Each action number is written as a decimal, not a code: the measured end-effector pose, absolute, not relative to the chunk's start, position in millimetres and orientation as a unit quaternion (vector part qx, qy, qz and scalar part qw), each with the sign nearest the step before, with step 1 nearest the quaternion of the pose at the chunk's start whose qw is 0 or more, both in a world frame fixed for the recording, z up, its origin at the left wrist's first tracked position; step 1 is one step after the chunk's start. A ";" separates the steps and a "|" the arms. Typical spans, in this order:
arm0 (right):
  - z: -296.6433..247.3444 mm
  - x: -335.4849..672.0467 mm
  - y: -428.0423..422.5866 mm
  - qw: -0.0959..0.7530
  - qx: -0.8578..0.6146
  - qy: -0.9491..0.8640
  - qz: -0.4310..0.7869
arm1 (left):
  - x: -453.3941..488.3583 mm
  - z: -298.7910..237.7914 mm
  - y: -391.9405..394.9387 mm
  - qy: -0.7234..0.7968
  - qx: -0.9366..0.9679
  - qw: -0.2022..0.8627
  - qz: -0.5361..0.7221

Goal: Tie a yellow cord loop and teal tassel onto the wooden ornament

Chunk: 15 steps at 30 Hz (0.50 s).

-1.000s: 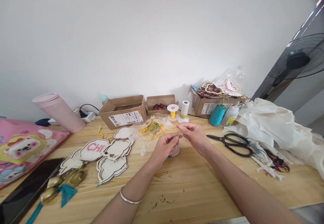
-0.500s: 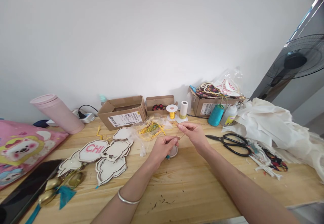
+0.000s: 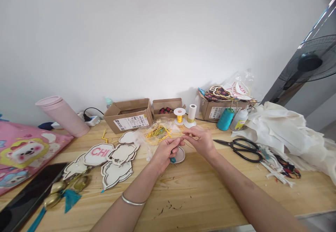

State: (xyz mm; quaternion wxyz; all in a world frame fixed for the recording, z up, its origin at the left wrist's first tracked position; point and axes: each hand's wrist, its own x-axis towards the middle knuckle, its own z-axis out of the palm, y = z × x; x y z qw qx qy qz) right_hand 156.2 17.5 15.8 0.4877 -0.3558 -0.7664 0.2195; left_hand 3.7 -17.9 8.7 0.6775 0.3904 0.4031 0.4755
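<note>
My left hand [image 3: 166, 152] is closed in a pinch at the middle of the table, thumb against fingers, on a thin yellow cord [image 3: 181, 135]. Right beside it, my right hand [image 3: 201, 141] pinches the same cord, its fingertips almost touching the left ones. Most of the cord is hidden by the fingers. Just beneath the hands lies a rounded pale plaque with a dark rim [image 3: 180, 156], and a small teal piece [image 3: 172, 160] shows at its left edge. A tangle of yellow cords [image 3: 157, 133] in a clear plastic bag lies behind the left hand.
Black scissors [image 3: 243, 149] and white fabric [image 3: 286, 130] lie to the right. Spools [image 3: 179, 116], a teal thread cone [image 3: 225, 119], a glue bottle [image 3: 239, 120] and cardboard boxes [image 3: 131, 114] line the wall. Several cloud-shaped plaques [image 3: 117, 174] and brass bells [image 3: 52, 200] are on the left.
My hands have drawn together, so the fingertips nearly meet where a short span of cord showed between them. More of the plaque underneath is visible. The view has shifted slightly.
</note>
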 end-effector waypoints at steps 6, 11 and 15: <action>22.9 158.8 20.1 0.475 -0.330 -0.776 0.253 | 3.2 9.8 -18.5 0.405 0.386 0.672 0.485; 22.9 154.8 17.7 0.520 -0.334 -0.689 0.380 | 3.3 9.3 -19.6 0.419 0.412 0.657 0.472; 20.0 153.8 19.3 0.545 -0.399 -0.569 0.469 | 2.6 7.6 -19.8 0.419 0.430 0.651 0.464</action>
